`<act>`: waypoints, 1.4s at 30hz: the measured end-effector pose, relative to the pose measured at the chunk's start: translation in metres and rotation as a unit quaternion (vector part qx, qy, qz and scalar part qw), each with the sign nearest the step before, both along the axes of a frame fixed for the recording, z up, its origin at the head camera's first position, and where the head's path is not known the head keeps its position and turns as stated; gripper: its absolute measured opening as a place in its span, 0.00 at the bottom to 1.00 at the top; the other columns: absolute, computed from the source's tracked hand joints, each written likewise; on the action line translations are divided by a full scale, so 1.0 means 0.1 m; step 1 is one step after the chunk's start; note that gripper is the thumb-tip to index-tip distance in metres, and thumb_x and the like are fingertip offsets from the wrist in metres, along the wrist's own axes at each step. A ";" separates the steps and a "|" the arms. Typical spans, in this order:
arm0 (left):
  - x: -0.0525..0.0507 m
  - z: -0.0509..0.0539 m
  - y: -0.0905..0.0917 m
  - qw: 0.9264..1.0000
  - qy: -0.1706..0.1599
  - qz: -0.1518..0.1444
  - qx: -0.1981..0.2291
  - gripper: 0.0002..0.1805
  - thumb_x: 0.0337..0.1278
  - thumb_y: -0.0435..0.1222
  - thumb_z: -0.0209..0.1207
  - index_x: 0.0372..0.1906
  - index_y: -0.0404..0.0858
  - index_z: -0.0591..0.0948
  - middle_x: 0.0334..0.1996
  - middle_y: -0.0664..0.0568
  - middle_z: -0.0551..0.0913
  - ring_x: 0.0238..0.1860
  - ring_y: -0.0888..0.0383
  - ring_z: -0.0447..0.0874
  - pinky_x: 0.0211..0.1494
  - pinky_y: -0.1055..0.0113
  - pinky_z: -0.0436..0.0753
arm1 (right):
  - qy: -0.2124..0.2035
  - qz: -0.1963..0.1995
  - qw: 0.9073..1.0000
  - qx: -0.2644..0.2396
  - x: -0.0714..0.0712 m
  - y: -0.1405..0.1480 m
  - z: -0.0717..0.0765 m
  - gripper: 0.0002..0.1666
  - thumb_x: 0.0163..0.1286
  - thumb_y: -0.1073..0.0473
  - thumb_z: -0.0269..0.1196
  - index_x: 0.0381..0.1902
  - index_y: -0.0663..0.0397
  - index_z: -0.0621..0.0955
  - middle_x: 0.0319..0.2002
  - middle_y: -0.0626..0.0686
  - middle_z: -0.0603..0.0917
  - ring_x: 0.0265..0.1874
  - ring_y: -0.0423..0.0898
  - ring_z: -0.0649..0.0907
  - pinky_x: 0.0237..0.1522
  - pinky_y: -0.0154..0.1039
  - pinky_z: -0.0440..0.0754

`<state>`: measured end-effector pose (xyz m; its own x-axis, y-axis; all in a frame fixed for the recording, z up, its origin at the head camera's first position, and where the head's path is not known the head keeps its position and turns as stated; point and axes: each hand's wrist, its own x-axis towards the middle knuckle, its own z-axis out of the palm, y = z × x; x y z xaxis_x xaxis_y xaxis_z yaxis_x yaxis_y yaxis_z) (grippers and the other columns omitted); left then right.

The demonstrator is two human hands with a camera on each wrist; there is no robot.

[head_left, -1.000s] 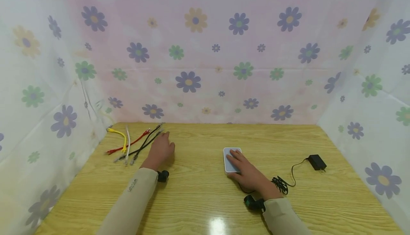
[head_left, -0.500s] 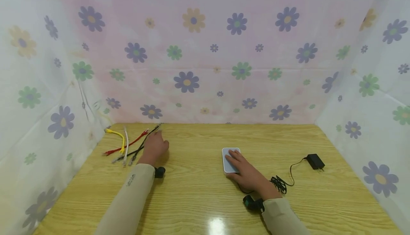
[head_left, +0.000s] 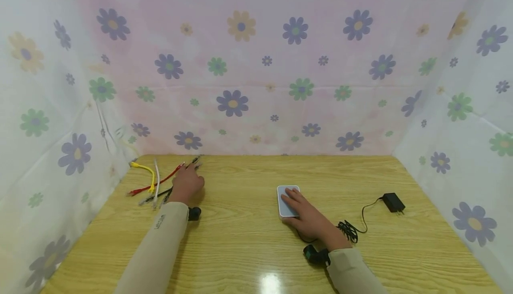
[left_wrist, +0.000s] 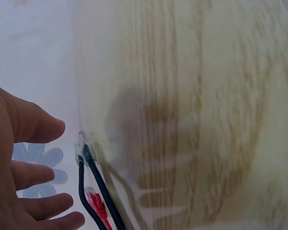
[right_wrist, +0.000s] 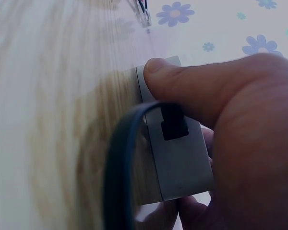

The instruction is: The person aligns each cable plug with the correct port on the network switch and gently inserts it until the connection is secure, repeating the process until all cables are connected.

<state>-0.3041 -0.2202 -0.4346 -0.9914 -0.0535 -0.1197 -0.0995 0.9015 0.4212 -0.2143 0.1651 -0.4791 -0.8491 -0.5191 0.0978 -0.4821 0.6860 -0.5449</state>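
My left hand (head_left: 187, 184) hovers over two black network cables (left_wrist: 103, 184) at the back left of the table, its fingers apart and holding nothing in the left wrist view. Under and beside it lie a red cable (head_left: 139, 191), a white cable (head_left: 156, 176) and a yellow cable (head_left: 149, 169). My right hand (head_left: 310, 218) holds a small white box (head_left: 282, 206) with a grey top. In the right wrist view its thumb is against the box's near end, with fingers on the other side. A black plug (right_wrist: 174, 127) sits in that end.
On the right of the wooden table (head_left: 240, 249) lies a black power adapter (head_left: 394, 202), its thin cord (head_left: 348, 230) partly bundled beside my right wrist. Flowered cloth (head_left: 256, 75) stands behind the table and along both sides.
My left hand has moved left over the black cables, covering more of them. The right hand stays on the box; the whole head view has shifted slightly.
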 end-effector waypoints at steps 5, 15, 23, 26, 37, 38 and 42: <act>-0.02 -0.02 -0.04 1.000 -0.016 0.008 0.000 0.34 0.65 0.39 0.42 0.72 0.25 0.55 0.68 0.21 0.54 0.65 0.20 0.54 0.61 0.26 0.61 | -0.005 -0.001 1.000 -0.004 0.01 -0.01 0.00 0.40 0.71 0.46 0.59 0.75 0.51 0.60 0.77 0.57 0.52 0.77 0.61 0.48 0.69 0.63 0.61; 0.00 0.00 -0.12 1.000 -0.022 0.010 0.011 0.33 0.63 0.36 0.41 0.69 0.20 0.54 0.64 0.18 0.58 0.61 0.21 0.59 0.59 0.30 0.67 | -0.004 0.003 1.000 -0.007 0.01 -0.02 0.00 0.40 0.71 0.46 0.60 0.75 0.51 0.60 0.77 0.58 0.52 0.76 0.61 0.49 0.68 0.63 0.62; -0.03 -0.07 -0.22 1.000 -0.009 0.006 -0.013 0.30 0.63 0.30 0.41 0.68 0.18 0.56 0.62 0.15 0.58 0.60 0.19 0.59 0.58 0.30 0.68 | -0.005 0.010 1.000 -0.010 0.02 -0.03 -0.01 0.40 0.70 0.47 0.60 0.75 0.53 0.61 0.77 0.59 0.53 0.76 0.62 0.50 0.67 0.63 0.63; -0.05 -0.08 -0.24 1.000 0.008 0.003 -0.024 0.28 0.64 0.28 0.40 0.66 0.17 0.58 0.58 0.14 0.61 0.57 0.18 0.62 0.55 0.32 0.71 | -0.005 0.009 1.000 -0.014 0.03 -0.04 -0.01 0.40 0.70 0.48 0.61 0.74 0.53 0.61 0.76 0.59 0.54 0.76 0.62 0.50 0.68 0.63 0.63; -0.11 -0.09 -0.27 0.997 0.052 -0.019 -0.060 0.25 0.64 0.27 0.43 0.63 0.14 0.62 0.55 0.16 0.66 0.55 0.25 0.68 0.56 0.38 0.73 | -0.003 0.006 1.000 -0.009 0.00 -0.02 0.01 0.40 0.70 0.47 0.60 0.75 0.51 0.61 0.77 0.58 0.53 0.76 0.61 0.50 0.68 0.63 0.63; -0.11 -0.09 -0.27 0.997 0.048 -0.016 -0.051 0.26 0.64 0.27 0.43 0.64 0.15 0.61 0.56 0.16 0.65 0.54 0.25 0.68 0.53 0.40 0.76 | -0.003 0.005 1.000 -0.009 0.00 -0.01 0.01 0.40 0.70 0.47 0.60 0.75 0.51 0.61 0.77 0.58 0.53 0.76 0.61 0.50 0.68 0.63 0.63; -0.12 -0.08 -0.25 1.000 0.026 0.007 0.006 0.30 0.63 0.28 0.42 0.69 0.18 0.57 0.61 0.16 0.57 0.45 0.31 0.72 0.38 0.49 0.78 | -0.001 0.003 1.000 -0.009 -0.02 0.01 0.00 0.40 0.70 0.46 0.60 0.75 0.51 0.61 0.77 0.58 0.53 0.76 0.61 0.49 0.68 0.62 0.63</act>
